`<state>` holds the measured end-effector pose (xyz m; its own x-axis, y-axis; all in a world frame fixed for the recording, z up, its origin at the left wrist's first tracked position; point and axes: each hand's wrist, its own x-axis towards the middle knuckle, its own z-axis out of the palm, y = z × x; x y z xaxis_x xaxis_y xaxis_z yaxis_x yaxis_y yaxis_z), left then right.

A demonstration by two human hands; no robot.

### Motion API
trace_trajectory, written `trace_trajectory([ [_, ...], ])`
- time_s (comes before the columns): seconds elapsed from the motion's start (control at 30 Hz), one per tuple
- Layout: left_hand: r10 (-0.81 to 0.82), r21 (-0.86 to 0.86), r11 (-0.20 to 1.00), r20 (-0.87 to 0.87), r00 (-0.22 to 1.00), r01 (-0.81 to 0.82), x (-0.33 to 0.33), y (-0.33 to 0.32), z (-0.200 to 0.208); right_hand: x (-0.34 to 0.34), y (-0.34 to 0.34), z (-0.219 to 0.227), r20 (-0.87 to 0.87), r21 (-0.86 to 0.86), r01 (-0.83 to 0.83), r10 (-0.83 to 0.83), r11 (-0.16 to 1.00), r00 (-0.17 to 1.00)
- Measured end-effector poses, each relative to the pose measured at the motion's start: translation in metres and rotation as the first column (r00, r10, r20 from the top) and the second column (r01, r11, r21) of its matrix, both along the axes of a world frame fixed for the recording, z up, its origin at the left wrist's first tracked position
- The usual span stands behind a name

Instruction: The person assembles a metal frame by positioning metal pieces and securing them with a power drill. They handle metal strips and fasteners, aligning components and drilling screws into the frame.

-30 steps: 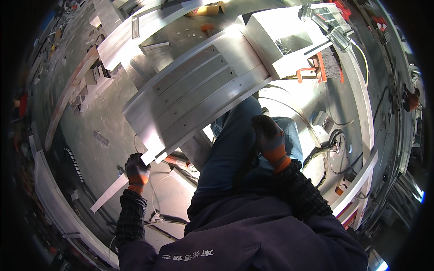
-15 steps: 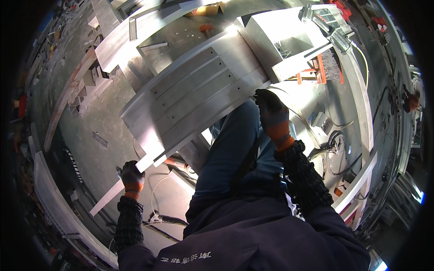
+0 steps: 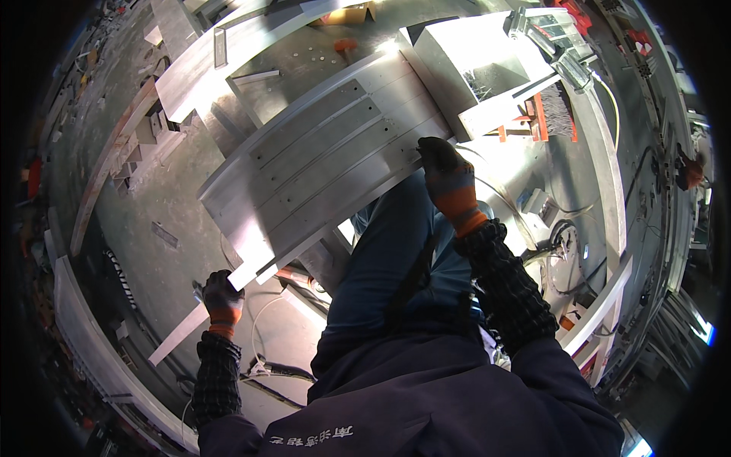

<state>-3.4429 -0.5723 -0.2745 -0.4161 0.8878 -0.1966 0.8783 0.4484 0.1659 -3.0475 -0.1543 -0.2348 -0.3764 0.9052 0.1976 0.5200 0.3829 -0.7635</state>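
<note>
A long grey metal panel (image 3: 320,145) with lengthwise ridges and small dark holes lies slanted in front of me. My left hand (image 3: 222,295), in a dark and orange glove, is closed around a pale metal strip (image 3: 181,333) near the panel's lower left corner. On the other side of that hand, a pale strip end lies along the panel's near edge. My right hand (image 3: 448,179), gloved alike, has its fingers drawn together over the panel's near right edge. Whatever its fingertips pinch is hidden or too small to name.
A box-shaped metal piece (image 3: 476,65) stands beyond the panel's right end, with a corded power tool (image 3: 567,65) beside it. An orange-backed brush (image 3: 560,114) lies nearby. Cables (image 3: 563,236) coil at the right. Long metal beams (image 3: 114,167) lie at the left.
My right hand has moved slightly left and up, from just off the panel's near edge to over it. My left hand stays in place on the strip.
</note>
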Motion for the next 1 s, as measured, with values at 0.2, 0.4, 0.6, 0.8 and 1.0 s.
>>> trace_trajectory([
  [0.2, 0.065, 0.030, 0.997, 0.013, 0.998, -0.065, 0.005, 0.004, -0.002, -0.002, 0.003, 0.002, 0.102, 0.022, -0.006, 0.003, 1.000, 0.995],
  [0.4, 0.055, 0.027, 0.998, 0.003, 0.998, -0.055, 0.004, 0.006, 0.000, -0.001, 0.005, -0.001, 0.123, -0.014, -0.016, 0.017, 1.000, 0.992],
  [0.6, 0.054, 0.036, 0.998, -0.026, 0.998, -0.053, -0.001, 0.004, -0.006, -0.001, 0.005, 0.002, 0.151, -0.077, -0.001, 0.013, 0.997, 0.989],
  [0.8, 0.046, 0.019, 0.999, -0.021, 0.999, -0.046, -0.010, -0.006, -0.010, -0.002, 0.006, -0.002, 0.139, -0.075, -0.011, 0.022, 0.997, 0.990],
  [1.0, 0.040, 0.037, 0.998, 0.017, 0.999, -0.041, 0.000, 0.004, -0.001, 0.001, 0.008, -0.008, 0.140, -0.068, 0.002, 0.008, 0.998, 0.990],
])
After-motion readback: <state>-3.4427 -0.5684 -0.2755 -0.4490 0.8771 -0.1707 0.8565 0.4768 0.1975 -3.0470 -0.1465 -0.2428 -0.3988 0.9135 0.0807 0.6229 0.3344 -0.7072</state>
